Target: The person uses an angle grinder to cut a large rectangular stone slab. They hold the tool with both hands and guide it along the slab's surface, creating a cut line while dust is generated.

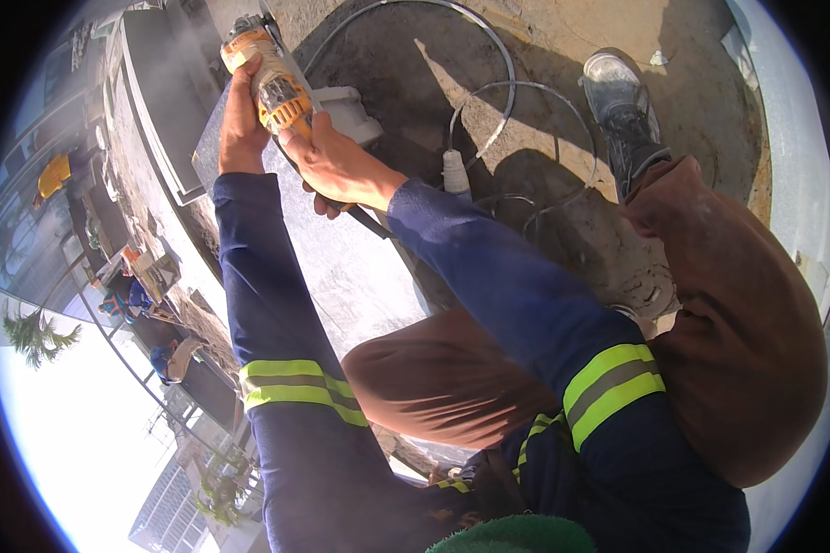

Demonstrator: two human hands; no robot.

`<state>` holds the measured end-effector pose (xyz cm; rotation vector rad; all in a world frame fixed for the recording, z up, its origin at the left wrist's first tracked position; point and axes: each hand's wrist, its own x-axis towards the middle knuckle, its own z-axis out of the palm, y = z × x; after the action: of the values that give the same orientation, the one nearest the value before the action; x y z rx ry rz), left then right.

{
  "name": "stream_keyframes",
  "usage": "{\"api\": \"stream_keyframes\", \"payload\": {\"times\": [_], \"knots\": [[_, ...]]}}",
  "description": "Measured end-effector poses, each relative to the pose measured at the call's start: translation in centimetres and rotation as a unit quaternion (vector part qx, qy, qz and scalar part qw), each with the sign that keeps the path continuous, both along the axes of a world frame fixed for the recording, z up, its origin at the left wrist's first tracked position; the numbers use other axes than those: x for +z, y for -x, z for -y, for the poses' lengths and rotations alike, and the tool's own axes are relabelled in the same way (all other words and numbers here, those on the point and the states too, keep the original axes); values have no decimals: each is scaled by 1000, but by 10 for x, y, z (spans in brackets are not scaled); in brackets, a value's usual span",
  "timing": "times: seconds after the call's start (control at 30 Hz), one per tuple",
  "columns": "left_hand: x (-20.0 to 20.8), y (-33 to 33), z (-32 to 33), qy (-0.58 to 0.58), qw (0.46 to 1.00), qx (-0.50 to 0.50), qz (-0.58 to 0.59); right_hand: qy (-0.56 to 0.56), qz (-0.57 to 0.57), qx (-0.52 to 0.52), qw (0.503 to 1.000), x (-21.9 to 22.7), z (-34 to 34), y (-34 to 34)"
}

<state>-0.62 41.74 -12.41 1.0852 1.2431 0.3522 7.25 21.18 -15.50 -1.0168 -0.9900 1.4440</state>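
A yellow and black angle grinder is held out in front of me at the upper left. My left hand is wrapped round its body from the left side. At its rear end, my right hand is closed round the handle, from which a dark cord runs down. The grinder's head points away from me, along the edge of a pale grey slab. Its disc cannot be made out clearly. Haze like dust hangs around the far end.
A grey cable loops over the dusty ground, with a white connector beside my right forearm. My shoe rests at the upper right. A long grey panel stands at left. Several people, one in yellow, are farther left.
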Motion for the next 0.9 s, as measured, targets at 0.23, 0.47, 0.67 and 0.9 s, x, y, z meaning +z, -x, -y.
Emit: {"api": "stream_keyframes", "payload": {"times": [0.23,0.47,0.67,0.9], "knots": [[4,0,15,6,1000,-8,2,56,-104,-43,992,-7,9,15],[6,3,24,0,1000,-6,4,38,-130,-88,987,-11,16,28],[6,-1,29,7,1000,-11,12,-99,205,-94,969,-21,13,33],[8,5,31,14,1000,-4,2,21,51,24,998,8,26,11]]}}
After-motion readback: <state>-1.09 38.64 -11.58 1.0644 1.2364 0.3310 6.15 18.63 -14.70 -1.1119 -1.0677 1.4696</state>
